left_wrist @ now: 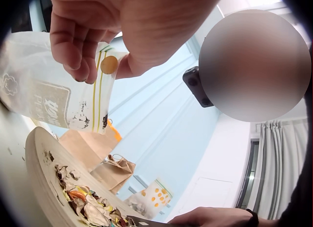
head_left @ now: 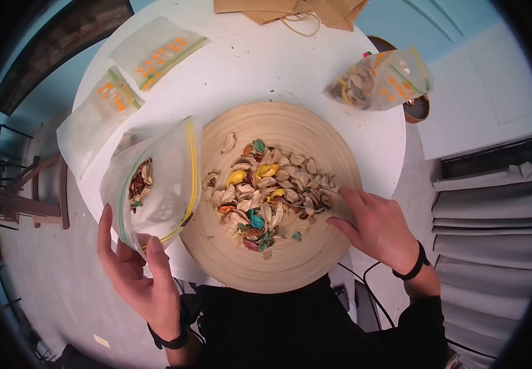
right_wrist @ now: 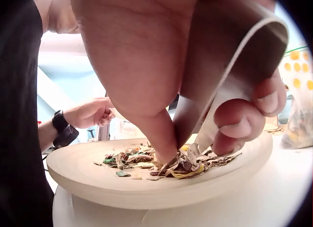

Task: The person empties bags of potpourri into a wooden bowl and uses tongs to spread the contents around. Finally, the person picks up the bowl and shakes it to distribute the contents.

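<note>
My left hand (head_left: 146,286) holds a clear zip bag (head_left: 170,150) by its rim, thumb on one side and fingers on the other. Its mouth gapes toward the plate, and a small heap of dried petals (head_left: 141,184) lies inside. In my right hand (head_left: 379,230) is a pair of metal tongs (right_wrist: 212,46), a bent strip squeezed between thumb and fingers. The tips of the tongs reach into the potpourri (head_left: 260,215) at the right side of the heap. Pale, yellow, teal and red pieces make up this heap on a round wooden plate (head_left: 266,277).
Two flat zip bags with orange dots, one nearer (head_left: 97,120) and one farther (head_left: 158,52), lie at the table's left. A filled zip bag (head_left: 355,86) stands at the right beside a brown bowl (head_left: 419,111). Brown paper bags (head_left: 260,7) lie at the far edge of the white table (head_left: 229,67).
</note>
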`<state>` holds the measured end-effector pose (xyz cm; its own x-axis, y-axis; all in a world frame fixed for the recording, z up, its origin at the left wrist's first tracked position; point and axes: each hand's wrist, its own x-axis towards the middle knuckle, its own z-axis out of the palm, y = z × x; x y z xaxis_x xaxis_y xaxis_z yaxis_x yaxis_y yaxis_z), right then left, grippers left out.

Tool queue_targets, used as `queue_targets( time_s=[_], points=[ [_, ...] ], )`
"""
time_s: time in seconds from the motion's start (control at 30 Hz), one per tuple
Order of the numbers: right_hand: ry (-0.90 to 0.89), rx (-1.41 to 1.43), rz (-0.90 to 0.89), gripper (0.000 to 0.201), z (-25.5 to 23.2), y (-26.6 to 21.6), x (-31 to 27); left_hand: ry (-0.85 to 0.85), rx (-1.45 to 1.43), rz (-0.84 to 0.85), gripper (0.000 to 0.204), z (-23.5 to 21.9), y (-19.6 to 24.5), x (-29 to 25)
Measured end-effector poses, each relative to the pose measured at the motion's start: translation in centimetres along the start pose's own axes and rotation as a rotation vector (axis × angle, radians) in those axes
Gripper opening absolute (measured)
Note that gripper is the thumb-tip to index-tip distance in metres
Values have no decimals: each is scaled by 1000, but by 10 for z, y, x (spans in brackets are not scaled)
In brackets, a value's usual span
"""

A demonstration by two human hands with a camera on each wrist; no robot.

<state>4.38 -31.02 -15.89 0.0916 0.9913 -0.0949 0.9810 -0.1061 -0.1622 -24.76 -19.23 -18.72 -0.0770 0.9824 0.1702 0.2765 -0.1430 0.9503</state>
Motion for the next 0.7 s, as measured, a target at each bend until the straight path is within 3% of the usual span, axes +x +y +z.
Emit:
queue_targets(
  time_s=[0.2,0.27,0.4,0.47,0.7],
  points=[
    [3,-23,-2,45,0,-5,-8,-61,19,60,62,0,-2,0],
    [66,-72,-35,47,2,-6,-7,-102,14,-47,65,-2,2,-1],
    [66,-113,-42,49,-1,-8,-2,-86,3,-66,65,-4,2,-1],
    [67,-110,-58,50,-1,-7,3,-49,32,43,62,-3,-5,-1],
    [51,-9,-62,45,7,3,16,-56,15,36,61,-1,-4,-2]
  ],
)
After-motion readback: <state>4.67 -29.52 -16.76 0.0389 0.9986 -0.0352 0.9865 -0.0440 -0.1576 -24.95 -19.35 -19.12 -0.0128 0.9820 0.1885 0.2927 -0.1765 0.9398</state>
